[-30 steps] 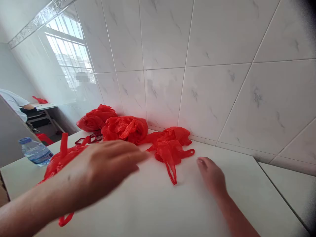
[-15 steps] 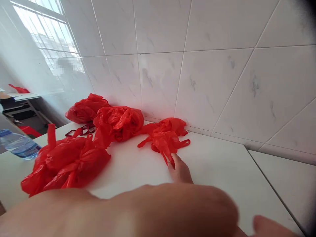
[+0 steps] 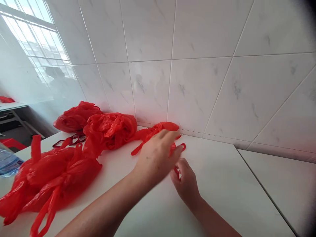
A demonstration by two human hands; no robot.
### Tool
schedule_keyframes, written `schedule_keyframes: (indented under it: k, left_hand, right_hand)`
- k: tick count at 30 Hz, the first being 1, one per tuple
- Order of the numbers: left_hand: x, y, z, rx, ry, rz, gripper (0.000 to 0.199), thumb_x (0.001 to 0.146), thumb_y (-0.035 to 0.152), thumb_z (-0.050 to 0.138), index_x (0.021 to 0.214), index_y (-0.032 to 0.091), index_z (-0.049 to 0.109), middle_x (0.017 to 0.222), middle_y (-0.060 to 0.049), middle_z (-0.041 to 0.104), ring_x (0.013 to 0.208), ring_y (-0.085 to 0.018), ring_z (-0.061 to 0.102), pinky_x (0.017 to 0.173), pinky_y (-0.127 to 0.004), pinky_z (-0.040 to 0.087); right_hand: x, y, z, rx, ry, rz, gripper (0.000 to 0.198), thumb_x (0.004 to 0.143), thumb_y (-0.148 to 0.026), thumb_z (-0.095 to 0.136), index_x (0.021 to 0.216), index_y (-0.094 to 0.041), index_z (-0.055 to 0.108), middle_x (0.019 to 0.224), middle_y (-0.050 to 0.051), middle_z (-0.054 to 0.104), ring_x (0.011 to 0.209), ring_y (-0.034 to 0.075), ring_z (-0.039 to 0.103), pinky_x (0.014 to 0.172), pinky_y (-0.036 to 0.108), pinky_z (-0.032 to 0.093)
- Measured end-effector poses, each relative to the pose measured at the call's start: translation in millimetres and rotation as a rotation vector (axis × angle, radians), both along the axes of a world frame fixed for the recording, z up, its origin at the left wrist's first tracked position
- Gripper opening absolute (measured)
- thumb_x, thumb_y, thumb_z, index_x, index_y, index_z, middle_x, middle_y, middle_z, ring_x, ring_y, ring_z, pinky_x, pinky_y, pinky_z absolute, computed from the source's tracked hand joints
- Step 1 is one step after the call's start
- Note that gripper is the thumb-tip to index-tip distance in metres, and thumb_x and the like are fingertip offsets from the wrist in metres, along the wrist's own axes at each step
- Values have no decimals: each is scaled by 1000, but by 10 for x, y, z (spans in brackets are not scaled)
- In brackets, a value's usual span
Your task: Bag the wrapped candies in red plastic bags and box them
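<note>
At twelve o'clock on the worktop (image 3: 222,184), the left hand (image 3: 155,158) lies spread over a crumpled red plastic bag (image 3: 153,131), pinning it, while the right hand (image 3: 186,182) pinches its handle loop.

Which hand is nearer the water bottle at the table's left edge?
Left. The left hand lies over the small red bag by the wall; the right hand is farther from the water bottle.

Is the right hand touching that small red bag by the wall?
Touching. In the head view the right hand pinches a handle loop of the small red bag, red plastic showing between its fingertips.
</note>
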State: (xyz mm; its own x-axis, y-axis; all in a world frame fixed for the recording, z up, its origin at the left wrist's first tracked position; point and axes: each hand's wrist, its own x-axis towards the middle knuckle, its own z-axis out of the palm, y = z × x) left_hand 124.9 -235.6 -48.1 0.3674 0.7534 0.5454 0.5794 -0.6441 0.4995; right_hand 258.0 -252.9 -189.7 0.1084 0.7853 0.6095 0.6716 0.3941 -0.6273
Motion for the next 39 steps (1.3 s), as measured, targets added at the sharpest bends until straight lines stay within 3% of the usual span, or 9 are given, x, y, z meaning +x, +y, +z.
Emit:
schedule_keyframes:
  k: [5, 10, 13, 17, 22, 26, 32, 37, 39]
  left_hand:
    - [-83, 458, -771, -457, 85, 70, 77, 68, 46, 69, 134, 22, 40, 125, -13, 55, 110, -31, 55, 79, -35, 48]
    - [-68, 491, -1209, -632, -204, -56, 39, 73, 17, 55, 112, 23, 51, 82, 0, 62, 69, -14, 57, 60, -24, 43]
    - [-29, 436, -1193, -757, -410, -126, 9, 78, 25, 57, 84, 19, 55, 69, 3, 58, 62, -12, 52, 56, -22, 40]
    - [-10, 399, -1187, -961, -774, -345, 18, 82, 34, 59, 80, 16, 59, 74, -1, 63, 70, -14, 57, 65, -23, 44]
    - [-65, 490, -1235, -1064, -1266, -302, 19, 74, 29, 69, 85, 15, 64, 84, -6, 67, 77, -17, 62, 69, -25, 49]
    - [-200, 679, -1112, -964, -1369, -239, 13, 77, 26, 65, 88, 18, 63, 90, -3, 67, 82, -14, 62, 73, -24, 50]
    - [-238, 564, -995, -1046, -1268, -171, 12, 76, 16, 62, 88, 16, 61, 83, -3, 66, 69, -12, 61, 66, -24, 52]
    - [-132, 65, -1033, -1268, -777, -321, 20, 74, 19, 61, 92, 17, 56, 91, -5, 64, 81, -19, 63, 72, -34, 53]
    - [-126, -36, -982, -1098, -530, -259, 36, 73, 24, 63, 107, 20, 53, 105, -8, 62, 93, -23, 61, 77, -37, 51]
  right_hand:
    - [-15, -359, -1, 127, -244, 169, 12, 81, -8, 45, 81, -18, 52, 88, 5, 54, 77, 16, 50, 67, 29, 42]
    - [-18, -403, -20, -6, -208, 250, 5, 88, -20, 49, 86, -20, 54, 98, 5, 57, 85, 18, 54, 74, 31, 47]
    - [109, -291, -33, 34, -176, 49, 22, 93, -22, 41, 112, -20, 53, 120, 10, 52, 105, 21, 53, 85, 33, 48]
    - [330, -159, -60, -139, -253, -81, 38, 95, -33, 39, 130, -19, 46, 118, 11, 58, 95, 23, 60, 75, 35, 52]
    - [539, -122, -1, -515, -77, -188, 13, 85, -30, 54, 79, -20, 61, 71, 2, 64, 64, 17, 61, 50, 23, 45]
    - [737, -85, 196, -589, -364, -362, 32, 87, -31, 49, 57, -20, 49, 55, 1, 55, 53, 16, 52, 46, 25, 29]
    - [935, -89, 522, -702, -364, -555, 31, 90, -37, 38, 70, -21, 54, 63, 0, 58, 54, 16, 54, 48, 26, 34]
    - [712, -190, 625, -522, -88, -298, 32, 86, -39, 48, 111, -25, 60, 113, 4, 62, 98, 21, 61, 77, 32, 50]
    - [601, -226, 604, -468, -31, -124, 41, 85, -31, 50, 125, -27, 54, 128, 2, 55, 114, 20, 54, 92, 33, 47]
